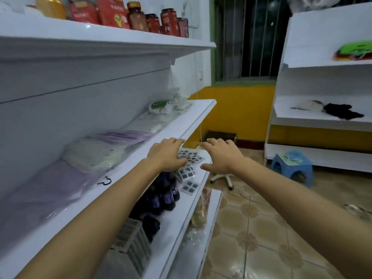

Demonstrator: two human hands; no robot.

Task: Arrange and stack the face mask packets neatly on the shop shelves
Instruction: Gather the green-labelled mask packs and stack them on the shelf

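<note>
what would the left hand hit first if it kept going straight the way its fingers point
Probably the front edge of the middle shelf: the left hand points forward along it, fingertips near the lip. Depth is unclear, so it may pass just beside it.

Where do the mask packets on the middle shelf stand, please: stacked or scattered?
Stacked: the mask packets lie flat in overlapping piles along the middle shelf.

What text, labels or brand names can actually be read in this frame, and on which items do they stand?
"Fe": partial white letters on a dark red jar on the top shelf; the rest is cut off.
Red pouch, top shelf: printed label, too blurred to read.
Green-labelled packet, middle shelf: white lettering, too blurred to read.
Purple bottles, lower shelf: labels illegible.
Blue stool: sticker on top, too small to read.
Nothing else is legible.
</note>
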